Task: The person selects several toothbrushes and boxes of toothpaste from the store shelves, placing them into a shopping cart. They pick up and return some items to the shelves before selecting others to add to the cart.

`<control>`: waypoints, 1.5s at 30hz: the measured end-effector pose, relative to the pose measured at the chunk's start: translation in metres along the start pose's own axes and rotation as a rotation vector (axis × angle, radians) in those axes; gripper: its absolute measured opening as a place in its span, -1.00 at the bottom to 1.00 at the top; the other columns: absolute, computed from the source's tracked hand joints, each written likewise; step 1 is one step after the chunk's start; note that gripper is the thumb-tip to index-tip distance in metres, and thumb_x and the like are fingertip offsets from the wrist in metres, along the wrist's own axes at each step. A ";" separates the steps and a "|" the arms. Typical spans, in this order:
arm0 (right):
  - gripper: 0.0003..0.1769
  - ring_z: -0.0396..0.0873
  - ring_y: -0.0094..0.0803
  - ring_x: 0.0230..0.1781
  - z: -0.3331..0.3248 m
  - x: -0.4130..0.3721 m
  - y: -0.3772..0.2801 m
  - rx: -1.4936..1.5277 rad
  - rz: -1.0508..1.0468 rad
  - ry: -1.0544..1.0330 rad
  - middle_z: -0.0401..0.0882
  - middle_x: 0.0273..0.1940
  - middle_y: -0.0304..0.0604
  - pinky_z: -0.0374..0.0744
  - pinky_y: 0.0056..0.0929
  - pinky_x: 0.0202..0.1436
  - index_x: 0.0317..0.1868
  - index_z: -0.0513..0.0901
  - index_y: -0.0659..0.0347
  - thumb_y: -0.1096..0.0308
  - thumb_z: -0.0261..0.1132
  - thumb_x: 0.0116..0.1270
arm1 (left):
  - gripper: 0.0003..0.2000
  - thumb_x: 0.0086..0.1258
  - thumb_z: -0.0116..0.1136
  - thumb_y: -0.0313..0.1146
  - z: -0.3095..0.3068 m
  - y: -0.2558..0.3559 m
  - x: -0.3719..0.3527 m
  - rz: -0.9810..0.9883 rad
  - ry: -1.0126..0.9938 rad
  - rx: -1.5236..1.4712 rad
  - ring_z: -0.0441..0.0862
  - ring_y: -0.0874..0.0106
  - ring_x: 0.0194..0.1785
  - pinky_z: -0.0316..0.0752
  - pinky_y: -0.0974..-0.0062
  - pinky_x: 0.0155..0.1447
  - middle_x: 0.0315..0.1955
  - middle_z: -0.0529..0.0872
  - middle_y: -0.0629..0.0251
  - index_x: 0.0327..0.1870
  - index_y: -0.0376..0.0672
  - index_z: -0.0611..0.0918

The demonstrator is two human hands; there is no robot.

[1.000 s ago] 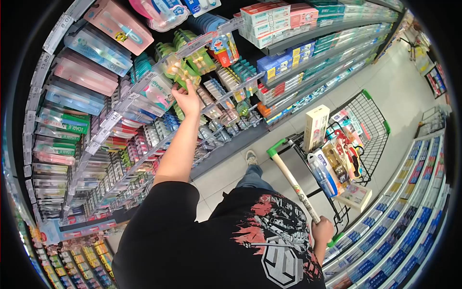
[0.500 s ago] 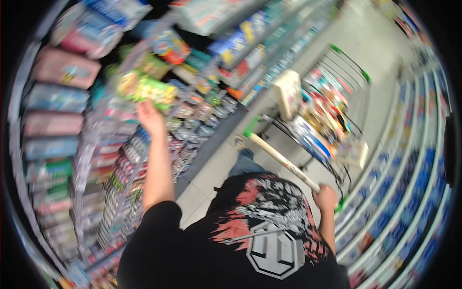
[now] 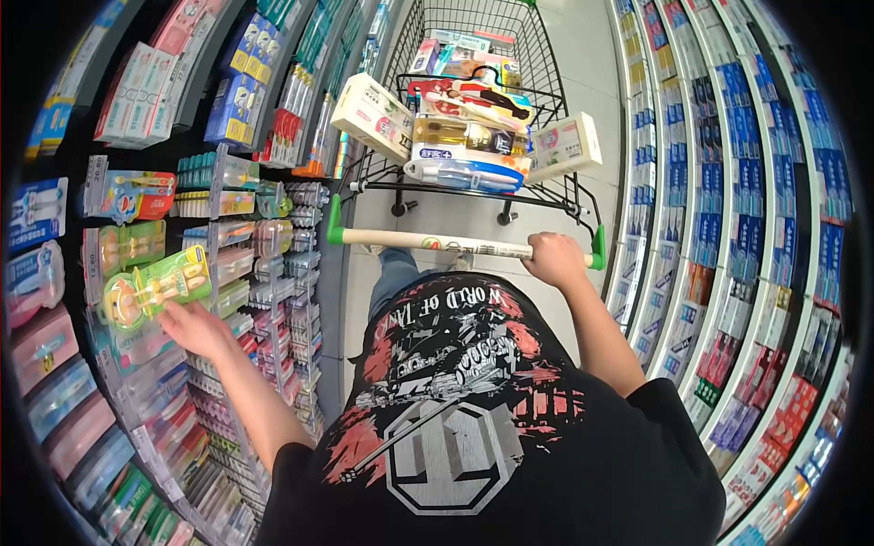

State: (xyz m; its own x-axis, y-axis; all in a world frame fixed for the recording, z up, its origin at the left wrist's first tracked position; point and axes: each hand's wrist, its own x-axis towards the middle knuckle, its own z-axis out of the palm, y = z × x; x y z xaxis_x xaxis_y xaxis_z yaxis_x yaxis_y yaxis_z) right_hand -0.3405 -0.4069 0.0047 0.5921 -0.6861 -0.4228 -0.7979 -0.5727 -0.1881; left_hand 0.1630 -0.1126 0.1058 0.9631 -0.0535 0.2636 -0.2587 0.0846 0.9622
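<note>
My left hand (image 3: 196, 328) reaches out to the shelf on the left. Its fingers pinch the lower edge of a green and yellow blister pack of children's toothbrushes (image 3: 175, 284), which tilts in front of other hanging packs. My right hand (image 3: 555, 261) is wrapped around the right end of the cream handle (image 3: 437, 242) of a shopping cart. In the black wire cart (image 3: 414, 27) lie a blue and white pack (image 3: 469, 175), a pack with golden bottles (image 3: 469, 138) and several other packages. White boxes (image 3: 375, 116) lean at its near corners.
Hanging toothbrush packs (image 3: 141, 194) and stacked boxes (image 3: 146, 94) fill the shelving on the left. Long curved-looking shelves of blue boxes (image 3: 731, 173) line the right side. Pale floor tiles (image 3: 581, 73) run between them.
My view has turned, so the cart now stands straight ahead and the blur is gone. The toothbrush pack stays at my left hand; my right hand stays on the handle.
</note>
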 end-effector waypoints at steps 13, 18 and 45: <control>-0.77 0.73 -0.03 -0.30 0.002 -0.005 -0.001 0.010 -0.010 0.000 0.72 -0.35 -0.03 0.68 -0.03 -0.19 -0.38 0.70 0.16 0.16 0.36 0.17 | -0.86 0.68 0.03 -0.39 0.052 -0.041 -0.098 -0.472 -0.274 -0.099 0.63 0.47 0.08 0.59 0.41 0.16 0.07 0.65 0.23 0.09 -0.23 0.49; -0.79 0.72 -0.03 -0.31 0.002 -0.013 0.001 0.013 -0.012 -0.047 0.71 -0.36 -0.06 0.68 -0.03 -0.20 -0.38 0.68 0.16 0.18 0.38 0.17 | -0.72 0.68 0.00 -0.41 0.083 -0.037 -0.141 -0.688 -0.534 -0.185 0.63 0.34 0.28 0.56 0.27 0.40 0.24 0.62 0.12 0.30 -0.29 0.46; -0.74 0.60 -0.61 -0.29 -0.085 0.028 0.008 1.060 0.036 0.340 0.73 -0.26 -0.24 0.59 -0.51 -0.20 0.10 0.69 0.29 0.31 0.31 0.54 | -0.55 0.57 0.02 0.01 0.159 -0.053 -0.198 0.254 -1.508 1.034 0.70 -0.04 -0.37 0.56 -0.01 -0.28 -0.50 0.72 0.03 -0.45 -0.14 0.66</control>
State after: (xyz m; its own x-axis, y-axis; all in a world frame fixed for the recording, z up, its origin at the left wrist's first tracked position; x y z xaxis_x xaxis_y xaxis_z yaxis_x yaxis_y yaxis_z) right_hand -0.3208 -0.4685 0.0666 0.4371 -0.8749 -0.2088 -0.4120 0.0116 -0.9111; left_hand -0.0260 -0.2649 0.0132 0.1736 -0.9246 -0.3391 -0.8663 -0.3072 0.3940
